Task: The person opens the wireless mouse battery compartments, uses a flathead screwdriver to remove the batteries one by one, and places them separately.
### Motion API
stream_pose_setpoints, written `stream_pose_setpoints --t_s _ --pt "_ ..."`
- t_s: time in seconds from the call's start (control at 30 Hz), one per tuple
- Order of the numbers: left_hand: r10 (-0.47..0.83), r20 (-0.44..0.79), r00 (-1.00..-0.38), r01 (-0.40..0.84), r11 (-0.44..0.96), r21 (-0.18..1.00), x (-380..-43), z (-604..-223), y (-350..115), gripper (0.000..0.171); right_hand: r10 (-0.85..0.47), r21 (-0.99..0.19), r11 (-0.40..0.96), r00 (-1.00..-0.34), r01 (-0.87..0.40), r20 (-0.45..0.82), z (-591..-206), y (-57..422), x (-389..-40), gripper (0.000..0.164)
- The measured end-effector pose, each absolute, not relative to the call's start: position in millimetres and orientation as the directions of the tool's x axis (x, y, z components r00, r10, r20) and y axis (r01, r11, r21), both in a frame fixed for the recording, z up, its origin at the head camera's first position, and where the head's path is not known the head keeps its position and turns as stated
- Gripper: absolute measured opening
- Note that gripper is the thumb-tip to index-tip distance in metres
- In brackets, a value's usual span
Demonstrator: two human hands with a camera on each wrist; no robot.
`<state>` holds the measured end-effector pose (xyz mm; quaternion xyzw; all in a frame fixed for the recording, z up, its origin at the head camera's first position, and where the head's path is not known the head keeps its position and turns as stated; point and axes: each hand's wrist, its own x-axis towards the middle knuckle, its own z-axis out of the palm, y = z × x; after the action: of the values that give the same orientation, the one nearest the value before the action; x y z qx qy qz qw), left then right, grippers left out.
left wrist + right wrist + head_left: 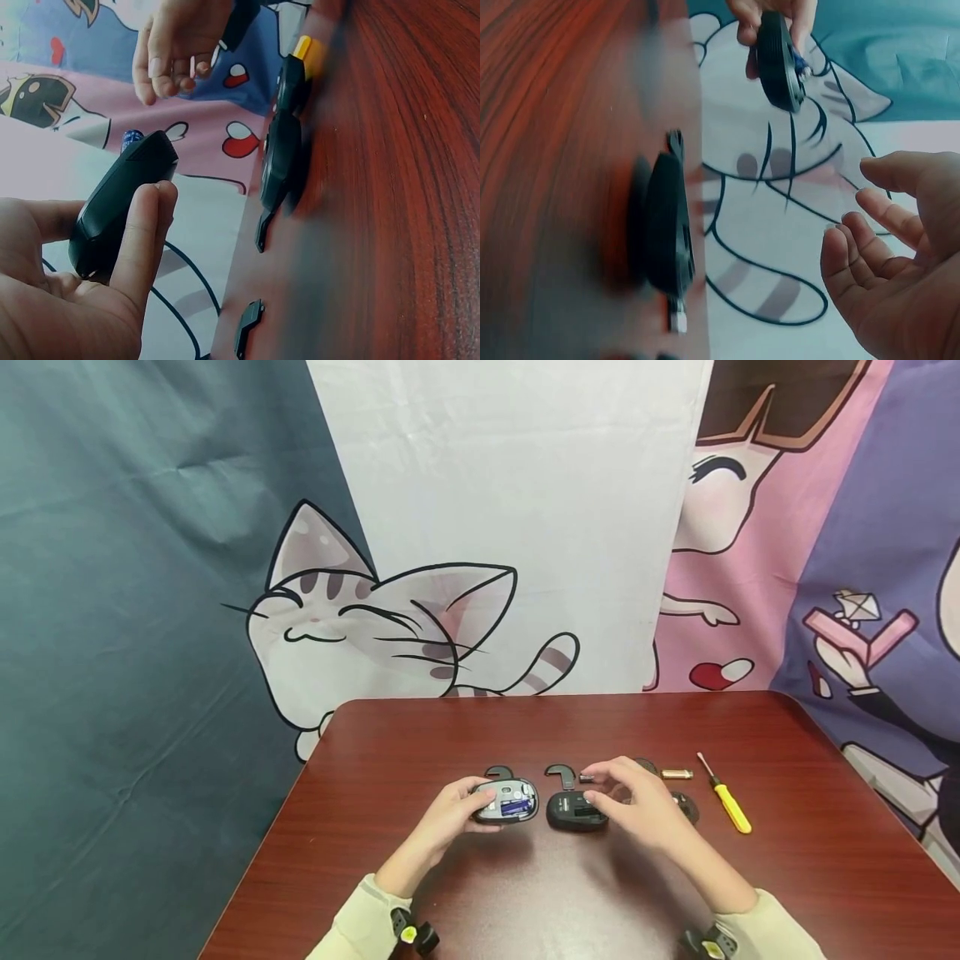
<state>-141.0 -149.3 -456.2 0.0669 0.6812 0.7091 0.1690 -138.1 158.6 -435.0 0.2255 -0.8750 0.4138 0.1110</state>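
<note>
My left hand (450, 810) grips a computer mouse (506, 791) above the table, its underside turned up. The battery bay is uncovered, and a blue battery (516, 807) lies in it, one end sticking up past the edge in the left wrist view. Over a second, black mouse (564, 814) hovers my right hand (637, 797), fingers loosely bent with nothing between them, as the right wrist view (907, 255) shows. That mouse lies upside down with its bay uncovered. Just beyond it rests a small battery (587, 778), partly hidden by the right fingertips.
Behind the mice lie two dark battery covers (559, 771). A third mouse (686, 807) is mostly hidden behind my right hand. Farther right are a gold-coloured battery (677, 774) and a screwdriver (732, 810) with a yellow handle. A printed curtain (525, 527) hangs behind the table.
</note>
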Motion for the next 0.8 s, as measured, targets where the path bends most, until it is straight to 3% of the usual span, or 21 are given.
stream_pose_setpoints --t_s 0.37,0.8 --pt "0.320 -0.165 -0.933 -0.186 -0.035 0.982 -141 -464 -150 0.041 -0.383 -0.659 0.444 -0.794 -0.607 0.473 -446 124 -139 0.027" --pt "0.335 -0.163 -0.928 -0.187 -0.039 0.982 -139 -471 -145 0.042 -0.452 -0.696 0.410 -0.794 -0.589 0.407 -457 100 -137 0.024"
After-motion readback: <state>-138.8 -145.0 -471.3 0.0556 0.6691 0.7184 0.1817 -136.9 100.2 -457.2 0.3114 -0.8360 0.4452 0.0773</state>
